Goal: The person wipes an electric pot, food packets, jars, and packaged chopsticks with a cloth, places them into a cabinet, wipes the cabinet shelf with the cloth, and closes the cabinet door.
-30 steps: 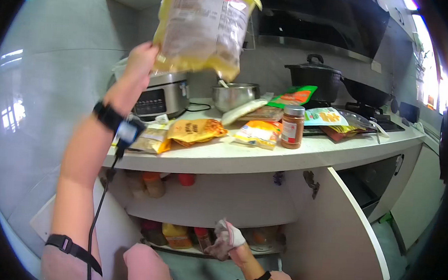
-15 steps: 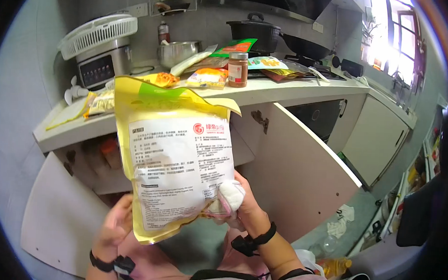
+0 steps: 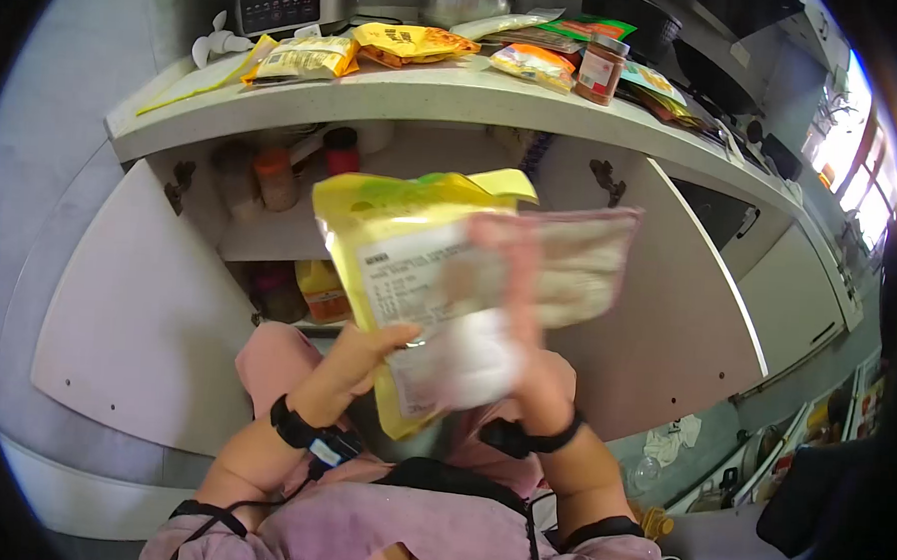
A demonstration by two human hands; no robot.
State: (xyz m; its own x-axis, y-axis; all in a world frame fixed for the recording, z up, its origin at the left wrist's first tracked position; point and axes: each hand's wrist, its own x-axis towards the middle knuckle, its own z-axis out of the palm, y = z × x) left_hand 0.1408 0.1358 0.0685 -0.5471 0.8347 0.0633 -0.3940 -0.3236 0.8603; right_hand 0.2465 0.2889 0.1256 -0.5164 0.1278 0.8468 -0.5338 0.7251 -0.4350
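A yellow food bag [image 3: 391,227] with a printed white label is upright in front of me, between my knees and the open cabinet. My left hand [image 3: 363,354] grips its lower left edge, thumb on the front. Across the bag's right part, my right hand [image 3: 542,379] holds a white cloth with a pink edge [image 3: 584,266]. The cloth is partly bunched and partly spread out to the right, covering part of the label. Motion smears the right hand's fingers and the cloth.
Two open cabinet doors, left [image 3: 137,316] and right [image 3: 657,309], flank me. Inside stand jars [image 3: 275,177] and a yellow-labelled bottle [image 3: 323,290]. Several food packets [image 3: 414,43] and a brown jar [image 3: 602,71] lie or stand along the counter [image 3: 396,103].
The view has tilted down, showing more of the cabinet inside. My left thumb now lies on the bag's front. The bunched cloth has partly unfolded and moved across the label.
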